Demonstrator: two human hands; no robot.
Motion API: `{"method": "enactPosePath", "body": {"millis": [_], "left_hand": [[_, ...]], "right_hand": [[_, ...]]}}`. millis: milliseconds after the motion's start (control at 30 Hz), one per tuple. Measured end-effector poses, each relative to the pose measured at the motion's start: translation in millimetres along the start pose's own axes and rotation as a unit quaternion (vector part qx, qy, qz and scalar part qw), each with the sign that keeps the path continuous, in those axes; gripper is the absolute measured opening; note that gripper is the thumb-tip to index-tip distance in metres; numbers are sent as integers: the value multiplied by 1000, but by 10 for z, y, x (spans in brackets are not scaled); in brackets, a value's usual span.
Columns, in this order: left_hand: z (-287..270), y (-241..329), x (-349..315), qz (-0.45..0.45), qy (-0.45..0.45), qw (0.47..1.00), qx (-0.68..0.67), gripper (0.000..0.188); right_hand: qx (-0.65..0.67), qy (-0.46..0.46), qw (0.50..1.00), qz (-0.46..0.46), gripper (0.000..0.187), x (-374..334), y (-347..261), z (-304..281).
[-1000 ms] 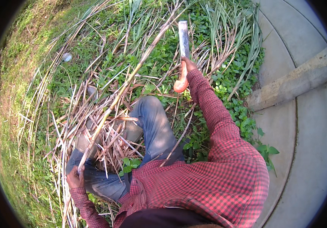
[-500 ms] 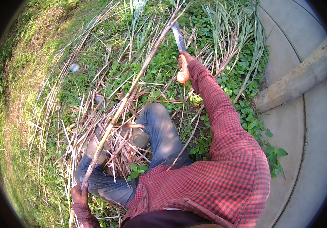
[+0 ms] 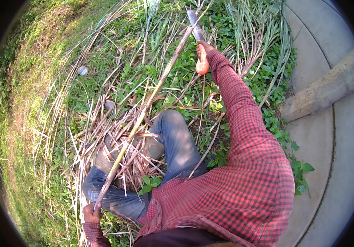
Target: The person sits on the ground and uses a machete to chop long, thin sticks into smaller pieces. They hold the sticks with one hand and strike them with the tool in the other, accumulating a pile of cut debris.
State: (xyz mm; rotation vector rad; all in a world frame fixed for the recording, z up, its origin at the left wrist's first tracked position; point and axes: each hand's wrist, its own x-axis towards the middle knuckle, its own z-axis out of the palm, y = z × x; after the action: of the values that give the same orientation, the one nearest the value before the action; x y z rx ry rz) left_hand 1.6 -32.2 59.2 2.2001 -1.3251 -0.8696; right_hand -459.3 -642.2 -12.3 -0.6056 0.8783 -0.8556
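Note:
A long, yellowish-brown cane stalk slants from the lower left to the upper middle, across my bent legs. Its near end is in my left hand, fingers closed around it. Far out at the upper middle, my right hand grips a machete by its orange handle. The machete's grey blade points away from me, next to the thin, branching far end of the stalk. Whether the blade touches the stalk I cannot tell.
Dry stalk strips lie heaped between my legs and over my shoes. Long cut stalks lie at the left, and green leafy stalks at the upper right. A thick pole rests on the concrete at right.
My right hand and the machete have moved farther away, along the stalk's far end. My left hand keeps its hold and sits slightly farther right and nearer.

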Motion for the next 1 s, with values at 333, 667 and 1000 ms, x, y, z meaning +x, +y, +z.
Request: {"method": "enactPosePath", "body": {"millis": [333,667,1000], "left_hand": [[31,-391,184,-12,41,999,17,40],[329,-372,206,-6,93,990,107,38],[280,-311,293,-9,92,993,70,36]], "right_hand": [[-335,-63,940,-34,40,-488,579,381],[-460,59,883,-77,41,-676,840,329],[-333,129,927,-113,48,-523,542,279]]}}
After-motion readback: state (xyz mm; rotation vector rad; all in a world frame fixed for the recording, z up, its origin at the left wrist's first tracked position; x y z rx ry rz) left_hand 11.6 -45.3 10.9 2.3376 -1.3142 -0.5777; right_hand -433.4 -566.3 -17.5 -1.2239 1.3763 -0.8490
